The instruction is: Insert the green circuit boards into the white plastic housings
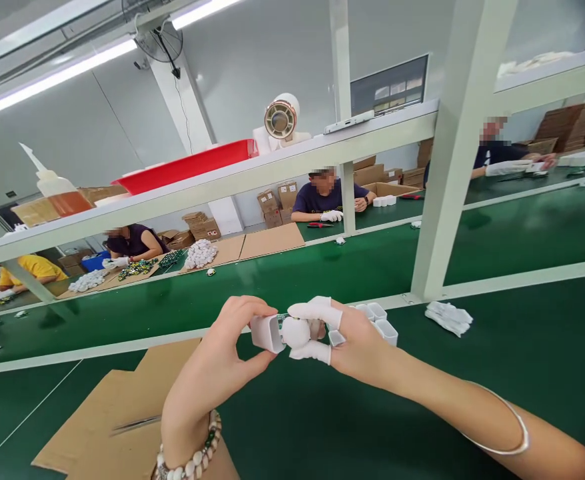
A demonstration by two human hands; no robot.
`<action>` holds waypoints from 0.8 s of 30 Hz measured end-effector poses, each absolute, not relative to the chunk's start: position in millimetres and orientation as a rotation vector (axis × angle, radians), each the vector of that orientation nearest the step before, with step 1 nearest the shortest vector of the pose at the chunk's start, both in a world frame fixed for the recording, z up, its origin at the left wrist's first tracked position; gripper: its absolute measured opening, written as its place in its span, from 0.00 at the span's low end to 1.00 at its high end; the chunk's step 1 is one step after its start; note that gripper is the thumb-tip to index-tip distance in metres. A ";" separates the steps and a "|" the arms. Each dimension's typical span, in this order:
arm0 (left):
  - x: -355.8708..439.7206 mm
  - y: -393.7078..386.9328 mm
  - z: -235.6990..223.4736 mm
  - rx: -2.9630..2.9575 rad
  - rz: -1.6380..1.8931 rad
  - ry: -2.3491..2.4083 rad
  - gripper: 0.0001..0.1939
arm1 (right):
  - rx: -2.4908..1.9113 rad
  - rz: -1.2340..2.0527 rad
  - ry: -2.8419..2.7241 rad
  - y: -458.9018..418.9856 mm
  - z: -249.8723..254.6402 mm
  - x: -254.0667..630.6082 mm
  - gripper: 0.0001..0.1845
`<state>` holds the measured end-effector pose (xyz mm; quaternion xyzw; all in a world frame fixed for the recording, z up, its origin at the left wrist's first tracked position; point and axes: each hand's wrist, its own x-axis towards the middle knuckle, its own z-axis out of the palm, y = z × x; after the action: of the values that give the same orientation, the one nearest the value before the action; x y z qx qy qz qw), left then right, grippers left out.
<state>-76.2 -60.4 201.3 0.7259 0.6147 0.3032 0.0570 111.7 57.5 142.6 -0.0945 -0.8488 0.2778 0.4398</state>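
Note:
My left hand (217,360) pinches a small white plastic housing (268,332) between thumb and fingers, held above the green table. My right hand (342,337), with white finger cots on its fingertips, is closed on the other end of the same housing, pressing a small part into it that I cannot make out. A few more white housings (380,321) lie on the table just behind my right hand.
Brown cardboard sheets (117,413) lie at the near left. A white cloth or glove (448,316) rests right of a white frame post (442,200). A green conveyor belt (272,280) runs across. Several other people work at the far side, with piles of white parts (200,253).

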 end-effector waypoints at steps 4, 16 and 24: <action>-71.7 -58.2 201.5 2.215 0.930 1.901 0.19 | -0.255 0.632 -2.157 60.7 140.6 114.0 0.23; -66.2 -55.0 202.4 2.228 0.878 1.951 0.17 | -0.254 0.393 -2.169 58.4 135.1 114.5 0.20; -64.7 -51.2 201.1 2.271 0.827 1.945 0.16 | -0.356 0.245 -2.162 54.6 129.3 115.0 0.11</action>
<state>-64.7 -51.2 201.1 0.7319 0.6269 0.2664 0.0195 115.0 54.6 129.3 -0.1442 -0.8749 0.0993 0.4515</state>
